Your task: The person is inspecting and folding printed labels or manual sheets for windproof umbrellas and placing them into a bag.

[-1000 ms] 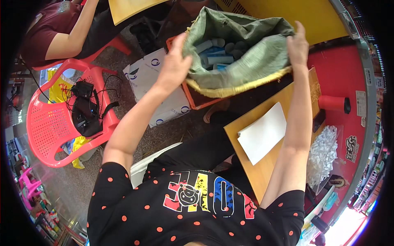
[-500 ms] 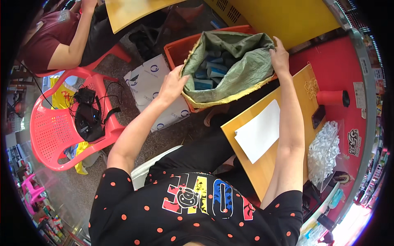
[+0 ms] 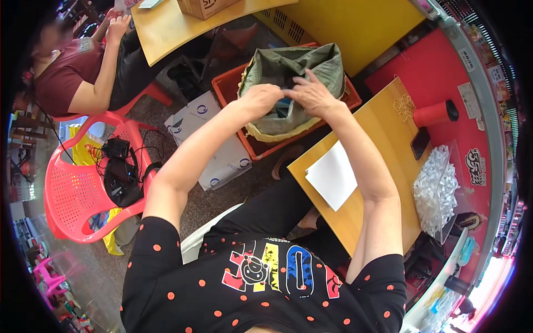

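Note:
A green woven sack with a frayed yellowish edge sits with its mouth open in an orange plastic crate. Over that mouth, my left hand has its fingers drawn together; what they hold, if anything, is too small to make out. My right hand is beside it, fingers apart, its lower fingertips almost meeting the left ones. A small bluish bit shows between the hands. Below them, dark and blue pieces lie inside the sack, mostly hidden by my hands.
Right of me, a wooden table carries white paper, a phone, a red cylinder and a bag of white strips. At left stand a red chair with black electronics and a seated person. A carton is on the far table.
Both hands have let go of the sack's rim and come together over its mouth. The sack's opening has narrowed. The view has shifted, bringing the carton on the far table into sight.

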`<state>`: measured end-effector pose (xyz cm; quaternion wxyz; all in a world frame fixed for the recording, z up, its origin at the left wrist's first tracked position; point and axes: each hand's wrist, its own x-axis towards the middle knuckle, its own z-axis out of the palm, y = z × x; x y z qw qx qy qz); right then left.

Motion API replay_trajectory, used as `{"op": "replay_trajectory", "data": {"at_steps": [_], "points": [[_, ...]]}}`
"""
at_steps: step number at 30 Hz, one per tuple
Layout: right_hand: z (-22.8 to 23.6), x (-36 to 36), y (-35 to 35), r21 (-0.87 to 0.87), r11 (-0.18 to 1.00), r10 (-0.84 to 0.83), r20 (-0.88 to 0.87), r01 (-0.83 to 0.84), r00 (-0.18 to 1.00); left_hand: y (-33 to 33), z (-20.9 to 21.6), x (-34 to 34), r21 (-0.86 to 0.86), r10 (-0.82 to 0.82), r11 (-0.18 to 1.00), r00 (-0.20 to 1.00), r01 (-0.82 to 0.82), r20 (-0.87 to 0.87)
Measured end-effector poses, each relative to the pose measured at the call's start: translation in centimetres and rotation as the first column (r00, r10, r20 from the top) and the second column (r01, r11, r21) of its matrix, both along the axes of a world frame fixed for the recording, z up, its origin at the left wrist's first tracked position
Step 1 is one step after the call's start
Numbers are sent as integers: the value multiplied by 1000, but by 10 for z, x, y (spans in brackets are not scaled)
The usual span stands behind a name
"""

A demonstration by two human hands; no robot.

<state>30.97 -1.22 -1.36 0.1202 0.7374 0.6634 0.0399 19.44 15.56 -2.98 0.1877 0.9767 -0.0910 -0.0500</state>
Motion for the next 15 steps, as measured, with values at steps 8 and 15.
{"op": "replay_trajectory", "data": {"at_steps": [8,15], "points": [[12,-2,-46,-68,972,-224,31,225,974,1,-58,131,495,-157,829,957,261,-243],[41,-25,-78,-439,868,-376,-274,232,885,46,-63,183,537,396,738,906,-409,147]]}}
